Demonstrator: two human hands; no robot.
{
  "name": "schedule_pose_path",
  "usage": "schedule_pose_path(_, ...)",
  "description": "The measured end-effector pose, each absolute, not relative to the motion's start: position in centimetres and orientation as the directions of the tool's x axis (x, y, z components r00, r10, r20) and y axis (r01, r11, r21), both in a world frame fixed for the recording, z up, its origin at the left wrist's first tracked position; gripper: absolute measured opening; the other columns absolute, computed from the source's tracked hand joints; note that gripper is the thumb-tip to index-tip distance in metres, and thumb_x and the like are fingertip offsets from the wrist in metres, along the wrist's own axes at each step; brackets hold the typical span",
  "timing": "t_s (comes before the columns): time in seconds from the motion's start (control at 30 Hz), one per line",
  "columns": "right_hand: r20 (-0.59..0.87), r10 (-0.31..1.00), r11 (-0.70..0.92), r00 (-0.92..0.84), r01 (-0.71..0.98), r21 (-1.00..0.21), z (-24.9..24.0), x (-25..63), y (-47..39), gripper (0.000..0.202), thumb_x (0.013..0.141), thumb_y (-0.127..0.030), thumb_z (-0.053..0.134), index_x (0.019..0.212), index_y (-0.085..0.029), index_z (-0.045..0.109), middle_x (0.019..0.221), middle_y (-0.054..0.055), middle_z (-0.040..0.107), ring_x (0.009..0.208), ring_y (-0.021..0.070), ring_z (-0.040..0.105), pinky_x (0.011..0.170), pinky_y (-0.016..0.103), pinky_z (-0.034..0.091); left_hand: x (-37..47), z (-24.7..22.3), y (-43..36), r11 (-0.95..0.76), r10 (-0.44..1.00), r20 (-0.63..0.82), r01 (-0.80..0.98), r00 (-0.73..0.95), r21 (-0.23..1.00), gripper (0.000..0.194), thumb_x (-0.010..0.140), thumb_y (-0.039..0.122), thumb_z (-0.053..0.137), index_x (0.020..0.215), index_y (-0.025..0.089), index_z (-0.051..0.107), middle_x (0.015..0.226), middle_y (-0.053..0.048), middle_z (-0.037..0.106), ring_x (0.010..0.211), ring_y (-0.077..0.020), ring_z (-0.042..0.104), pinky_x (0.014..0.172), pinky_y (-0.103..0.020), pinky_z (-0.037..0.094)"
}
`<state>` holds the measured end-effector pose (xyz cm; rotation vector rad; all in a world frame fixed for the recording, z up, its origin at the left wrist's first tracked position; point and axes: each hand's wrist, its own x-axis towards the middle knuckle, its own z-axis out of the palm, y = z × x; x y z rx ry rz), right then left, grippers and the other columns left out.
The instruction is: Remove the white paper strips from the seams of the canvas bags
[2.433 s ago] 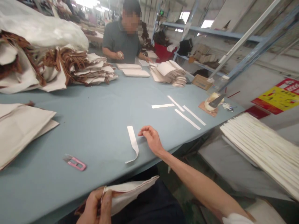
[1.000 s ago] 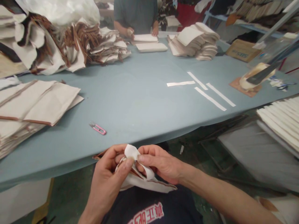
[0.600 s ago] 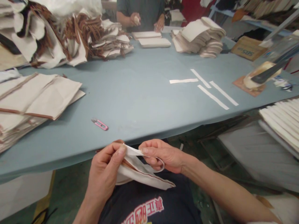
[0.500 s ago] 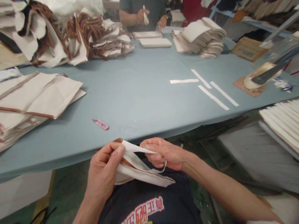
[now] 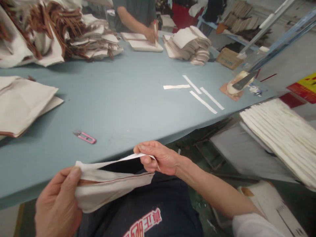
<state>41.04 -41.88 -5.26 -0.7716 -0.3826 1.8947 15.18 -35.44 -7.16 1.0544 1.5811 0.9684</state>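
Observation:
My left hand (image 5: 60,197) pinches one end of a cream fabric piece (image 5: 98,196) with a brown edge, together with the end of a white strip (image 5: 108,162). The strip stretches across to my right hand (image 5: 158,157), whose fingers are closed on its other end, with a short tail hanging below them. The fabric piece hangs below the strip, over my lap, its right tip loose. Pink thread snips (image 5: 86,137) lie on the blue-green table (image 5: 118,108) beyond my left hand. Several white strips (image 5: 203,102) lie on the table further right.
Cream fabric pieces (image 5: 22,102) lie at the left, brown-trimmed bundles (image 5: 54,33) behind them. Across the table, a person's hand (image 5: 150,34) holds a pen over stacked pieces (image 5: 145,46). A glue container (image 5: 238,85) with a brush stands at the right, near folded white fabric (image 5: 281,131).
My left hand has moved left and down, drawing the strip out longer between my hands. The view has shifted right. The person across the table has lowered a hand onto the stacked pieces.

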Motion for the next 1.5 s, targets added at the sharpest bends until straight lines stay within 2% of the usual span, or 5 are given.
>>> schedule_pose_path(0.4, 0.041, 0.913, -0.170, -0.405, -0.469, -0.867, -0.5, 37.0, -42.2, 0.064, 0.085, -0.007, 0.057, 0.149, -0.018, 0.056, 0.144, 0.015, 0.072, 0.118, 0.0165, 0.075, 0.099, 0.029, 0.059, 16.6, -9.5, -36.3, 0.487, 0.872, -0.487, -0.006, -0.051, 0.873, 0.043, 0.060, 0.052, 0.091, 0.076, 0.020, 0.067, 0.056, 0.004, 0.065, 0.044, -0.0134, 0.053, 0.041, -0.022, 0.041)
schedule_pose_path(0.77, 0.314, 0.946, 0.295, 0.078, 0.191, -0.936, -1.5, 36.3, -40.8, 0.013, 0.099, -0.020, 0.064, 0.097, -0.016, 0.076, 0.082, 0.001, 0.077, 0.066, 0.0108, 0.065, 0.063, 0.022, 0.050, 16.0, -11.3, -37.7, 0.535, 0.842, -0.534, 0.012, 0.071, 0.845, 0.058, 0.063, 0.068, 0.092, 0.087, 0.020, 0.070, 0.057, 0.004, 0.066, 0.047, -0.0146, 0.053, 0.046, -0.022, 0.040)
schedule_pose_path(0.97, 0.651, 0.758, 0.551, 0.041, 0.493, -0.673, -2.4, 36.1, -40.4, 0.024, 0.107, -0.024, 0.058, 0.095, -0.017, 0.078, 0.102, 0.009, 0.078, 0.094, 0.0173, 0.070, 0.088, 0.033, 0.055, 15.9, -12.2, -38.6, 0.524, 0.844, -0.527, 0.059, 0.094, 0.850, 0.055, 0.059, 0.064, 0.095, 0.078, 0.018, 0.071, 0.058, 0.002, 0.067, 0.055, -0.0175, 0.059, 0.053, -0.023, 0.046)
schedule_pose_path(1.23, -0.087, 0.993, -0.041, 0.074, -0.479, -0.877, -1.7, 33.6, -40.3, 0.056, 0.089, -0.072, 0.076, 0.097, -0.017, 0.073, 0.072, 0.001, 0.072, 0.057, 0.0112, 0.060, 0.056, 0.025, 0.050, 16.9, -12.1, -39.8, 0.466, 0.866, -0.481, 0.124, 0.136, 0.876, 0.048, 0.070, 0.064, 0.089, 0.077, 0.020, 0.071, 0.055, 0.002, 0.065, 0.052, -0.0174, 0.055, 0.056, -0.026, 0.048)
schedule_pose_path(1.5, -0.303, 0.908, -0.400, -0.290, -0.381, -0.834, -0.8, 35.9, -40.4, 0.057, 0.074, -0.068, 0.088, 0.073, -0.018, 0.062, 0.052, -0.009, 0.050, 0.045, 0.0047, 0.036, 0.044, 0.020, 0.029, 16.0, -8.6, -40.3, 0.395, 0.904, -0.413, 0.156, 0.111, 0.905, 0.054, 0.075, 0.073, 0.083, 0.082, 0.020, 0.074, 0.064, -0.001, 0.072, 0.057, -0.0189, 0.060, 0.050, -0.023, 0.042)
